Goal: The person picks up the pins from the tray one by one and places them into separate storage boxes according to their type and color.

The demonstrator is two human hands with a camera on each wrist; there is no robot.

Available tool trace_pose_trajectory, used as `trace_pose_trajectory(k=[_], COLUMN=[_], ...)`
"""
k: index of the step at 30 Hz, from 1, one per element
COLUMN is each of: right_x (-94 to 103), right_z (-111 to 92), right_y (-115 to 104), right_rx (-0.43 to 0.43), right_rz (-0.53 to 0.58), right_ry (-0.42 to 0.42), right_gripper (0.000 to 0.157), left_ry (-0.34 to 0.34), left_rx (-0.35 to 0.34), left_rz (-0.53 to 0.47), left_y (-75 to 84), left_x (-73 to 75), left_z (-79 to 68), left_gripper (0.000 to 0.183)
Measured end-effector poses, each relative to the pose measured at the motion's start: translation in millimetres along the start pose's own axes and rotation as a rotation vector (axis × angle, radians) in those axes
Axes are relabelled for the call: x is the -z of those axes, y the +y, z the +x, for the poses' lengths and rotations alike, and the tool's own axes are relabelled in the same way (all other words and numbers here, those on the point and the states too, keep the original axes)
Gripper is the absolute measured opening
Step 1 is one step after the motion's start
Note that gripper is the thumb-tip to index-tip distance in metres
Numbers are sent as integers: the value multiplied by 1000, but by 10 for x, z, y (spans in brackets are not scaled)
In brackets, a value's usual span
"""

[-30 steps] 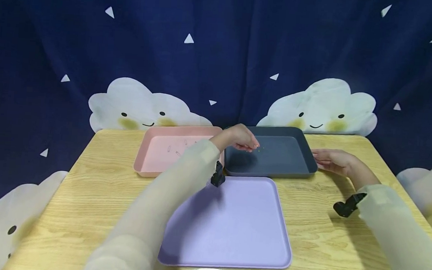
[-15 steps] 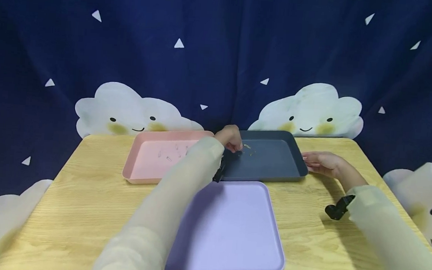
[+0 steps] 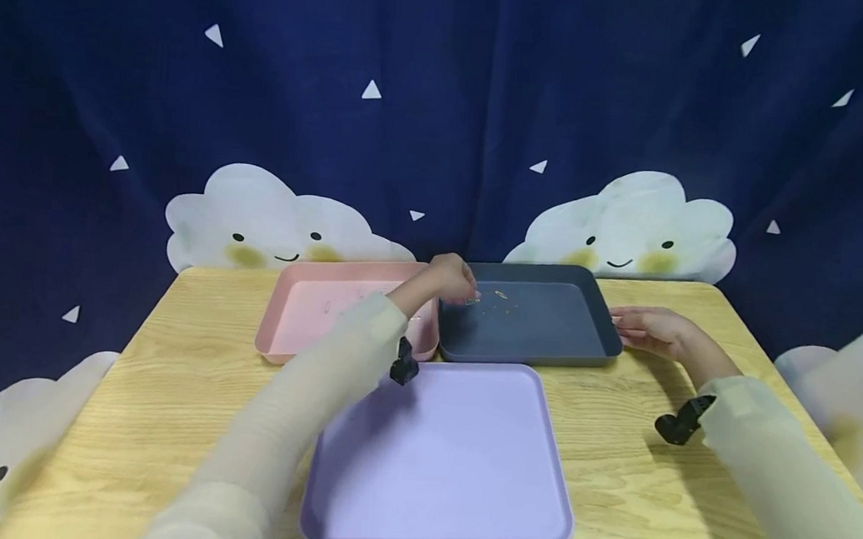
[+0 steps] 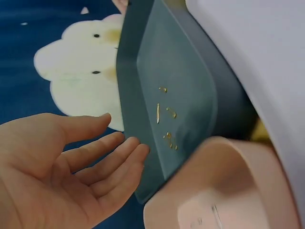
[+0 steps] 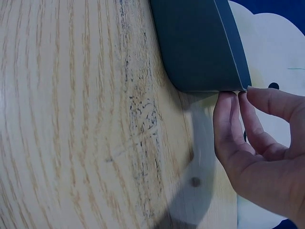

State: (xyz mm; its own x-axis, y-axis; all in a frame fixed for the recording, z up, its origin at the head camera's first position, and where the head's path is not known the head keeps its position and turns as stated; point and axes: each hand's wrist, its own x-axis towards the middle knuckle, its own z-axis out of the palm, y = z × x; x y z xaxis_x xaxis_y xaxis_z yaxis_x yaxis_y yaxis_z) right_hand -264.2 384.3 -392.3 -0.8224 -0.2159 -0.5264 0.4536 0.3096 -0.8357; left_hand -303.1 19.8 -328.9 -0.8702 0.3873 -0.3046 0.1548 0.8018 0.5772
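Observation:
My left hand (image 3: 452, 278) hovers over the left end of the dark grey tray (image 3: 548, 319). Its fingers are loosely bent with nothing between them, as the left hand (image 4: 90, 167) shows in the left wrist view. On that tray's floor lie several small gold pieces (image 4: 168, 138) and one longer gold pin (image 4: 158, 113), like a safety pin. My right hand (image 5: 267, 143) pinches the tray's rim at a corner, thumb on top and fingertips against the outer wall. The pink tray (image 3: 301, 310) holds several thin silver pins (image 4: 217, 217), partly hidden by my left arm.
A flat lilac tray (image 3: 455, 463) lies in front of the two deeper trays, which stand side by side. All are on a wooden table (image 3: 198, 387). Behind hangs a dark blue curtain (image 3: 442, 120) with clouds and triangles.
My left hand has drawn back leftward over the dark tray, its fingers loosening. More gold pieces show on the tray floor. The right hand has stayed at the tray's right side.

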Motion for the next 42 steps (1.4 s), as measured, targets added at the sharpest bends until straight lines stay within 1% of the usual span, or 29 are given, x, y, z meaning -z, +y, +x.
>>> trace_pose_trajectory(k=[4,5,8,10,12,14,16,18,20,24,27,32,34,38,42], right_x=[43,49,63,64,55,47,34,30,25,-8,-37,-36,-32,-33,-42], right_z=[-21,-28,-42,-43,-42,-35,-30,-24,-20,-21,-15,-2,-2,-15,-27], right_y=[21,28,52,68,74,76,69,61,52,23,-8,-8,-10,-19,-24], right_rx=[9,11,7,0,-10,-15,-21,-17,-16,-19,-18,-15,-17,-20,-21], right_rz=[20,24,47,52,54,32,17,3,4,-1,-1,5,1,7,1], right_ry=[-11,-13,-13,-8,7,21,37,38,39,36,35,31,32,37,37], right_gripper=[62,60,46,34,30,33,40,46,43,52,58,53,54,57,60], left_ry=[14,21,40,62,75,83,72,63,54,48,39,-25,-55,-77,-80], left_rx=[-45,-71,-131,-167,-172,-181,-192,-230,-276,-337,-365,-393,-394,-431,-457], left_rz=[-90,-106,-154,-146,-130,-111,-95,-92,-92,-94,-63,-14,3,108,210], left_y=[-160,-203,-349,-454,-556,-649,-729,-803,-886,-1041,-1155,-1347,-1409,-1493,-1507], left_x=[69,81,85,68,41,9,-19,-44,-64,-99,-119,-165,-186,-231,-261], left_z=[-235,-294,-475,-596,-725,-851,-972,-1074,-1155,-1301,-1417,-1543,-1569,-1574,-1551], left_gripper=[23,23,21,20,18,18,18,17,16,13,10,6,6,11,16])
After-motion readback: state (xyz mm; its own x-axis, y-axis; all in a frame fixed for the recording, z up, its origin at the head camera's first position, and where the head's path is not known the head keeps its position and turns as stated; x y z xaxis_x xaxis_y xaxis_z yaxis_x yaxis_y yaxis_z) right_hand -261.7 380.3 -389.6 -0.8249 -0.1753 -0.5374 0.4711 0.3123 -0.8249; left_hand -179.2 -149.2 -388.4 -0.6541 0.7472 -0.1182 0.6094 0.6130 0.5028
